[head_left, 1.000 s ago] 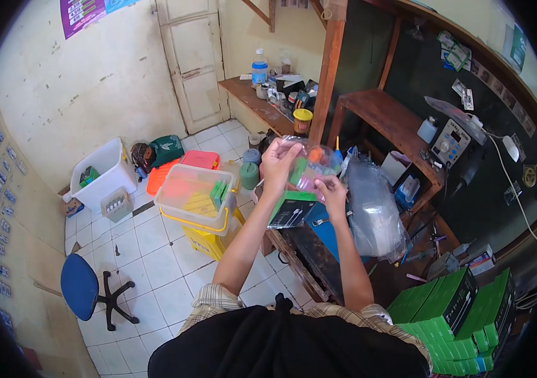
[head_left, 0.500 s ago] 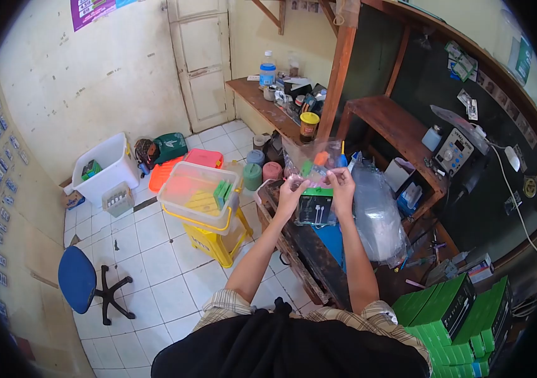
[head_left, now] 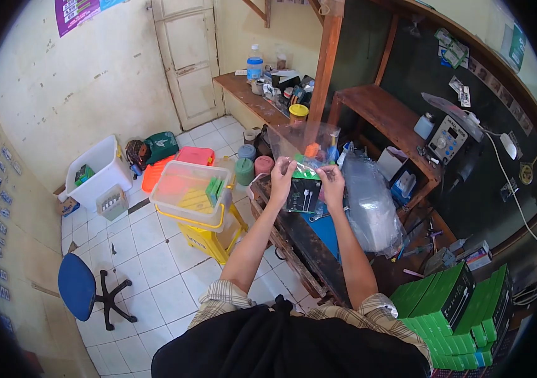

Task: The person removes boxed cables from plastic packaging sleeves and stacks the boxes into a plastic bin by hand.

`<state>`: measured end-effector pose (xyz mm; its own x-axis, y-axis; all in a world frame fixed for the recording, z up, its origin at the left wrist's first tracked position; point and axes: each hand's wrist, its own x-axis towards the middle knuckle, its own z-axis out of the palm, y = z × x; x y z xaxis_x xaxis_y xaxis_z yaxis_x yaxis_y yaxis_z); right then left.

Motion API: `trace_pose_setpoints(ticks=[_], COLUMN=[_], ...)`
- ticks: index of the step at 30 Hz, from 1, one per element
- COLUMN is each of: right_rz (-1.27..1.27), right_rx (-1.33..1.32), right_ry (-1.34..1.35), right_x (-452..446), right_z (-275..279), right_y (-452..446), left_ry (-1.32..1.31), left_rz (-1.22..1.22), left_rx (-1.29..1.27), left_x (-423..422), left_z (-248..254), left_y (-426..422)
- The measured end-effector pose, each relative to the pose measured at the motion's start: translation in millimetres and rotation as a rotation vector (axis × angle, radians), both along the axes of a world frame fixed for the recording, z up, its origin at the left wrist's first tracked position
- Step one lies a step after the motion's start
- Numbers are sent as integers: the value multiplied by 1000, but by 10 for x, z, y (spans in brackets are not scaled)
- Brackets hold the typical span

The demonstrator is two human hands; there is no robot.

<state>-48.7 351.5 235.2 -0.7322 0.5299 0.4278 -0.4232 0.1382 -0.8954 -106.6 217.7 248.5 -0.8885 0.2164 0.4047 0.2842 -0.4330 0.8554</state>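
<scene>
My left hand (head_left: 281,181) pinches the left side of a clear plastic bag (head_left: 297,135) near its upper part. Opposite it, my right hand (head_left: 333,184) has the bag's right side between thumb and fingers. Inside the bag hangs a black and green cable box (head_left: 303,196) with a white cable pictured on its front, below and between my hands. The bag's loose top stands up above my fingers. Right of my right hand lies a stack of clear plastic bags (head_left: 370,208) on the dark workbench (head_left: 329,268). A blue mat (head_left: 325,234) shows under my hands.
Several green boxes (head_left: 435,299) are stacked at the lower right. A clear bin with a yellow rim (head_left: 186,195) sits on a yellow stool (head_left: 208,242) to the left. A soldering station (head_left: 451,142) stands on the wooden shelf (head_left: 382,116). A blue chair (head_left: 78,286) is on the tiled floor.
My hands have spread slightly apart, pulling at the bag, and the box front shows more fully. The whole view has shifted a little.
</scene>
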Motion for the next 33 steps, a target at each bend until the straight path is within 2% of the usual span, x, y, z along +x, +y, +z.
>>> trace_pose_setpoints(ticks=[3,6,11,14,15,16,17,18,20,21,23,26,30,32,33], right_rz=[-39,-85,-96,-104,-104,1,103,98,191,190,206,317,252,216,219], right_rx=[36,19,87,140,134,-42,-219,-225,-286,-288,-221,-314,-314,-306,-305], right_ry=[-18,13,-103,-237,-242,-235,-223,-222,-412,-413,-509,-600,-805,-845,-844], right_x=[21,11,-18,-59,-48,-30,-11,0,22,13,-15,-12,-45,-36,-15], right_z=[-84,-190,-161,-171,-124,-74,-28,-29,-31,-54,-99,-98,-240,-303,-292], right_y=[-42,-24,87,215,187,161,143,171,261,305,377,431,548,549,524], left_ry=[91,55,98,-9,-13,-16,-30,-29,-91,-91,-218,-277,-298,-171,-170], left_rz=[42,104,253,268,293,316,287,282,200,199,27,-45,-58,-21,-18], left_rx=[-78,-99,-170,-309,-342,-377,-412,-418,-434,-436,-411,-447,-458,-714,-714], left_x=[34,78,76,-32,-36,-40,-128,-155,-203,-232,-290,-350,-315,-288,-269], left_z=[-46,-184,-180,-129,-105,-88,-189,-225,-296,-328,-390,-470,-524,-538,-575], left_y=[-19,11,15,-10,-15,-25,-32,-41,-59,-68,-85,-94,-162,-241,-249])
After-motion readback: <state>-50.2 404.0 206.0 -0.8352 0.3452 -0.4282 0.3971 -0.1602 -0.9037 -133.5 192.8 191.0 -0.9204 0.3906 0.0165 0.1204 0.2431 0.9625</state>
